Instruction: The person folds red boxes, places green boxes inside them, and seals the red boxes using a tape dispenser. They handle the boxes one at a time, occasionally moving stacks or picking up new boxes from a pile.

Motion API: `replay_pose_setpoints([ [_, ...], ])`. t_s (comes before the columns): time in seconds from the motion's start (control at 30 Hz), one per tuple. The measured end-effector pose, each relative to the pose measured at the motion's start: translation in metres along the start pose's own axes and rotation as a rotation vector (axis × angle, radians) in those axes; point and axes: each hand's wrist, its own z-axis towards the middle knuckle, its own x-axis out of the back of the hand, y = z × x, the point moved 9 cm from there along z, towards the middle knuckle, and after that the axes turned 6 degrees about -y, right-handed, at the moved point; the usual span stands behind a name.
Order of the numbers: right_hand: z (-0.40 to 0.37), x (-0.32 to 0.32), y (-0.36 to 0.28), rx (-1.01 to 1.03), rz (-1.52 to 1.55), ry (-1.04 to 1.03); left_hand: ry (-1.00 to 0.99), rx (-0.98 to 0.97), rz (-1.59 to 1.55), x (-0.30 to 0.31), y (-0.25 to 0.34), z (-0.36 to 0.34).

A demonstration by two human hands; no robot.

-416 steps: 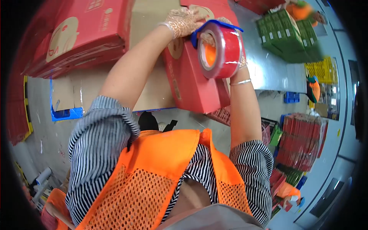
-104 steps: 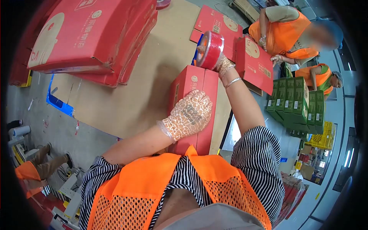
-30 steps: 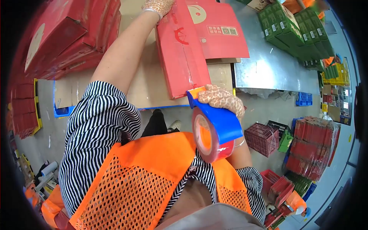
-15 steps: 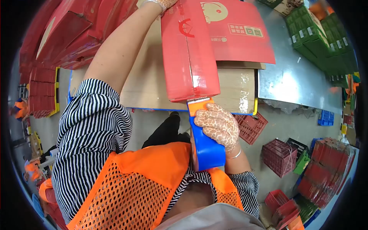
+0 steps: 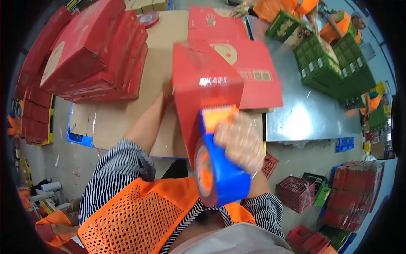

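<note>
1. Tipped up since half a second ago, the red carton now turns its near end toward you at the centre of the frame. A glossy strip of tape shows across that face, and the carton stands over the cardboard sheet.
2. Your right hand, gloved, is closed around the blue tape dispenser. Its orange mouth meets the carton's lower edge, and the red tape roll hangs just below centre.
3. Your left hand shows only as a blurred sliver at the carton's left edge. You cannot tell from this whether it grips the carton or presses flat against it.
4. The carton looks light and probably empty. It is stiff along its folds, but the panels would dent under a hard squeeze, and the taped strip looks slick. Take hold at the corners or folded edges, not on the tape.
5. Keep your grip on the dispenser's handle, away from the orange mouth, where the cutting edge likely sits.
6. A flat red carton lies just behind, to the right.
7. Stacked red cartons fill the upper left, and a spare tape roll lies near the top edge.
8. On the right is a metal table. Green boxes and co-workers in orange are at the upper right, and red crates sit at the lower right.
</note>
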Motion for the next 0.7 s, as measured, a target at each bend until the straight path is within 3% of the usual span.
replay_pose_setpoints([
  [0.1,0.096,0.008,0.041,0.087,0.118,0.161,0.032,0.066,-0.012,0.007,-0.028,-0.027],
  [0.13,0.107,-0.011,0.066,0.018,-0.111,0.082,0.064,0.087,0.03,0.014,-0.035,-0.033],
  [0.2,0.131,-0.033,0.115,-0.272,0.269,0.025,0.217,0.099,0.267,0.046,-0.021,-0.038],
  [0.27,0.136,-0.063,0.163,-0.479,0.488,0.096,0.457,-0.21,0.369,0.074,0.042,-0.048],
  [0.3,0.139,-0.072,0.184,-0.485,0.398,0.069,0.46,-0.488,0.34,0.038,0.122,-0.086],
  [0.33,0.143,-0.086,0.199,-0.533,0.505,0.025,0.434,-0.762,0.325,-0.001,0.203,-0.13],
  [0.4,0.117,-0.121,0.274,-0.681,0.417,-0.018,0.347,-0.88,0.675,-0.02,0.248,-0.117],
  [0.47,0.113,-0.132,0.272,-0.788,1.154,0.106,0.298,-0.892,0.663,-0.007,0.231,-0.068],
  [0.5,0.126,-0.117,0.267,-0.61,0.3,-0.196,0.261,-0.93,0.656,-0.009,0.22,-0.054],
  [0.53,0.117,-0.112,0.266,-0.625,0.294,-0.198,0.251,-0.92,0.648,-0.011,0.219,-0.05],
  [0.6,0.097,-0.108,0.257,-0.742,1.069,0.12,0.208,-0.834,0.678,-0.018,0.22,-0.053],
  [0.63,0.092,-0.098,0.243,-0.8,1.076,0.058,0.261,-0.929,0.957,-0.028,0.228,-0.068],
  [0.7,0.087,-0.068,0.168,-0.765,0.692,-0.094,0.284,-0.897,0.901,-0.025,0.222,-0.062],
])
